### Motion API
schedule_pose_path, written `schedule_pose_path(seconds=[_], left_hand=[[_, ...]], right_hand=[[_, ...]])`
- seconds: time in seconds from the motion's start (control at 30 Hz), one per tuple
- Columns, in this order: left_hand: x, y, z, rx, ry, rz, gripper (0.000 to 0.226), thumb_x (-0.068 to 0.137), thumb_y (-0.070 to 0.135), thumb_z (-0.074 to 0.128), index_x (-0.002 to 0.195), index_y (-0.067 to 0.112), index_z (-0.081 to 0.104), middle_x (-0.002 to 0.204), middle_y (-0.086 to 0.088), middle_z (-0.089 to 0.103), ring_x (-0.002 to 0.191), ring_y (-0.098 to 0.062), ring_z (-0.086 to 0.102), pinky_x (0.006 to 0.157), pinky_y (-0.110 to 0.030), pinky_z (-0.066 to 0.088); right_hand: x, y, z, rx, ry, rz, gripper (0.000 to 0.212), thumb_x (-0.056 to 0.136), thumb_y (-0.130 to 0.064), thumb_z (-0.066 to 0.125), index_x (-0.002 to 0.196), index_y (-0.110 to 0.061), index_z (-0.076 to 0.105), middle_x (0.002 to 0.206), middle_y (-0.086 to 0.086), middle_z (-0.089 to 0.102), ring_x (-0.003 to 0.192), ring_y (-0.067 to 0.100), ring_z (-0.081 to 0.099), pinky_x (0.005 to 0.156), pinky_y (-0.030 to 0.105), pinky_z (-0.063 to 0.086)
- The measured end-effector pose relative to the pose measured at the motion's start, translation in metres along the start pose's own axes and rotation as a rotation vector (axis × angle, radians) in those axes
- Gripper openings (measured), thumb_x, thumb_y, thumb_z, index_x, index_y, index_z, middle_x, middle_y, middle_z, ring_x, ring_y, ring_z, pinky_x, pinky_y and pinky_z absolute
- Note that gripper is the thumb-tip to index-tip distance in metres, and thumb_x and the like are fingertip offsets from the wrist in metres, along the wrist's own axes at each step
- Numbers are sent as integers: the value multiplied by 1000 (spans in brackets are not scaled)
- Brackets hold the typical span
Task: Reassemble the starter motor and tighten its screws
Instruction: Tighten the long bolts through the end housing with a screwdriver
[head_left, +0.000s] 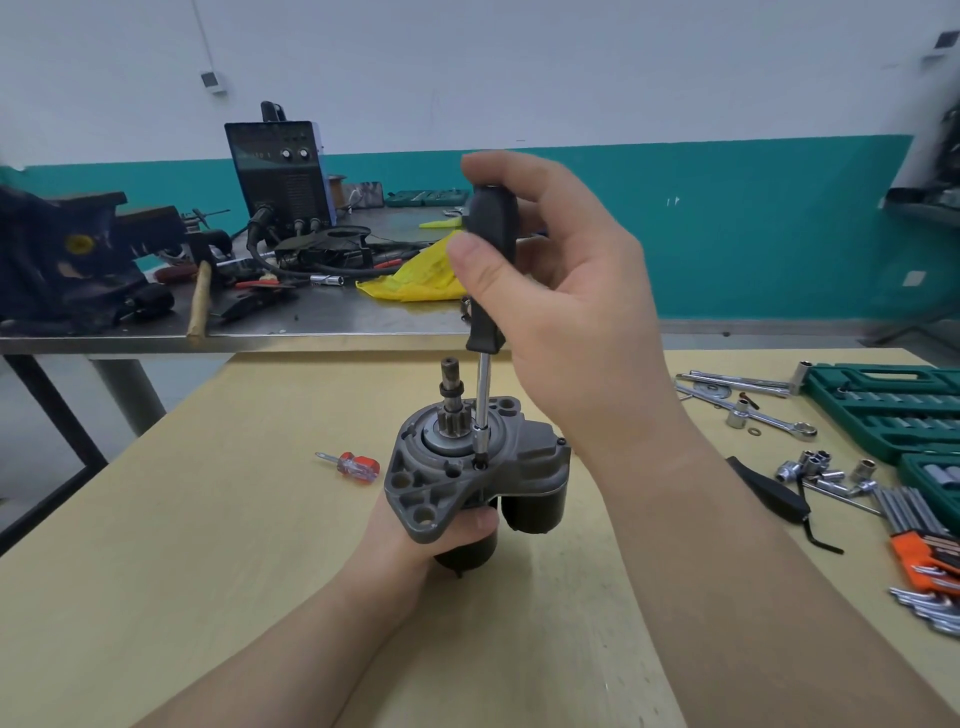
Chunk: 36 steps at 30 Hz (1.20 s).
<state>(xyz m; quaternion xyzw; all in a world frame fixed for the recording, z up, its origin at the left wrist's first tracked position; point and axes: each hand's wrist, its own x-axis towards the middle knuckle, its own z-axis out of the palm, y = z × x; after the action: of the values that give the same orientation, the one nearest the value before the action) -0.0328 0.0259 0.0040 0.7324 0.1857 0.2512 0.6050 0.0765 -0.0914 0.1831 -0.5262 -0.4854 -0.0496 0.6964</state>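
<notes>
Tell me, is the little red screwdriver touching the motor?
Apart. The head view shows bare tabletop between the red screwdriver and the motor, which the left hand holds upright.

small red screwdriver (349, 466) on counter (208, 545) | green tool case (883, 405) at right | yellow bag (415, 275) behind

A grey starter motor (467, 467) is showing beneath a black-handled screwdriver (490, 260); at nine o'clock a red-handled small screwdriver (353, 466) is lying on the pale yellow table (208, 519).
</notes>
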Motion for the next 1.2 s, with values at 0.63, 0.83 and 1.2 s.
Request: schedule_pose_path(seconds=[0.63, 0.83, 1.2], left_hand=[[7, 3, 5, -78, -44, 57, 129, 18, 96, 84, 129, 31, 72, 130, 7, 77, 107, 3, 71, 118, -41, 45], [17, -8, 4, -29, 28, 58, 81, 28, 66, 90, 101, 33, 72, 107, 19, 72, 107, -7, 67, 83, -3, 49], [1, -1, 0, -58, 9, 36, 57, 61, 61, 87, 112, 42, 69, 108, 37, 74, 104, 12, 70, 83, -8, 55]], right_hand=[[-1, -2, -1, 7, -18, -14, 32, 99, -18, 72, 122, -40, 67, 99, -15, 73, 94, 20, 73, 83, 46, 65], [0, -1, -2, 89, -30, 32, 26, 104, -22, 59, 124, -34, 71, 109, -14, 74, 107, 20, 74, 94, 48, 62], [0, -2, 0, 86, -16, 21, 20, 103, -24, 62, 117, -35, 71, 105, -11, 75, 102, 20, 75, 91, 48, 63]])
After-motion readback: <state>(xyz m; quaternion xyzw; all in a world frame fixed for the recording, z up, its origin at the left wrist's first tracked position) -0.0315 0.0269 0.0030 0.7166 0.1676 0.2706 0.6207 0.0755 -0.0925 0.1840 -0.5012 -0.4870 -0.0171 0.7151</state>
